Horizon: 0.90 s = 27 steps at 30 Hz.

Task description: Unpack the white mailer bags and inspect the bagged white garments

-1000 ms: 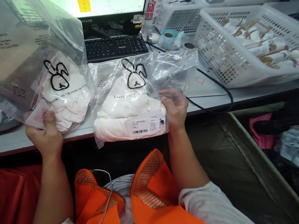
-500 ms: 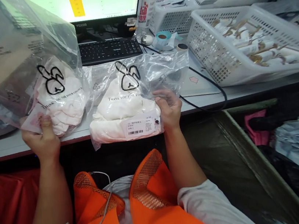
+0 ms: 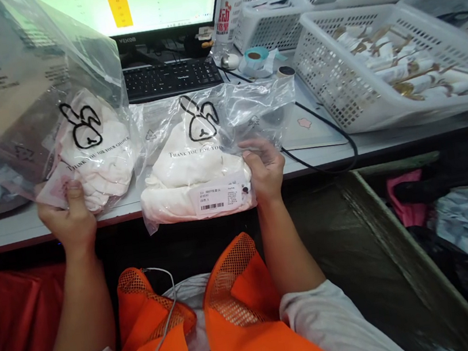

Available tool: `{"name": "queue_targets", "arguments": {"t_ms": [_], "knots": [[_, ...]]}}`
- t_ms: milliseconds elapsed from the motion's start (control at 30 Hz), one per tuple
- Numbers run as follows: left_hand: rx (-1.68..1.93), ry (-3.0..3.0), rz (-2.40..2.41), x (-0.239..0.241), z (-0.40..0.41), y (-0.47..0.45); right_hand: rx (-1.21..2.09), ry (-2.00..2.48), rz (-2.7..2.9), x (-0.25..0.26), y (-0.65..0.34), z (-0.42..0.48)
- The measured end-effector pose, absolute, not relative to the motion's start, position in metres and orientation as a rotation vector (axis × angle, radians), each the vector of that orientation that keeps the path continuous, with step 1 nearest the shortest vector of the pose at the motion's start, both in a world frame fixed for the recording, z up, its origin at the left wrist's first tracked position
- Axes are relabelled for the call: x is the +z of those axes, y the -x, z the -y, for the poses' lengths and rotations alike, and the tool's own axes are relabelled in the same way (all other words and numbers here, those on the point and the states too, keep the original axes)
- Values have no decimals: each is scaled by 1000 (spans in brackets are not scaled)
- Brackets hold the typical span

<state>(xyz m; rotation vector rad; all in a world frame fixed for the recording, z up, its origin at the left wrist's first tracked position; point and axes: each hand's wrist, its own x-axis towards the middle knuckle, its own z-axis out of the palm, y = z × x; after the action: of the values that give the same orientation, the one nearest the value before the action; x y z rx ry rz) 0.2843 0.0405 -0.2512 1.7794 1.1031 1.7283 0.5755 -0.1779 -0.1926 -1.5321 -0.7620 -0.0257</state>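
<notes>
A white desk (image 3: 5, 234) runs across the scene, with a lit monitor (image 3: 166, 2) at its far side and a black keyboard (image 3: 172, 79) just before it. On the right, a perforated white basket (image 3: 327, 78) holds small wrapped bundles.

At the near edge, the person's left hand (image 3: 68, 216) grips the lower left corner of a clear bag of pale cloth (image 3: 103, 173), thumb in front, the other fingers mostly hidden. The right hand (image 3: 268, 170) is closed on the right end of a second clear bag (image 3: 191, 167), which holds folded white cloth and bears a barcode label (image 3: 222, 196). Whether either bag touches the desk cannot be told.
</notes>
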Motion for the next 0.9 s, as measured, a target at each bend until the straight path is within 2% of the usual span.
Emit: {"name": "queue_targets", "arguments": {"t_ms": [900], "knots": [[1658, -1808, -1186, -248, -36, -284, -70, 1564, 739, -192, -575, 178]]}}
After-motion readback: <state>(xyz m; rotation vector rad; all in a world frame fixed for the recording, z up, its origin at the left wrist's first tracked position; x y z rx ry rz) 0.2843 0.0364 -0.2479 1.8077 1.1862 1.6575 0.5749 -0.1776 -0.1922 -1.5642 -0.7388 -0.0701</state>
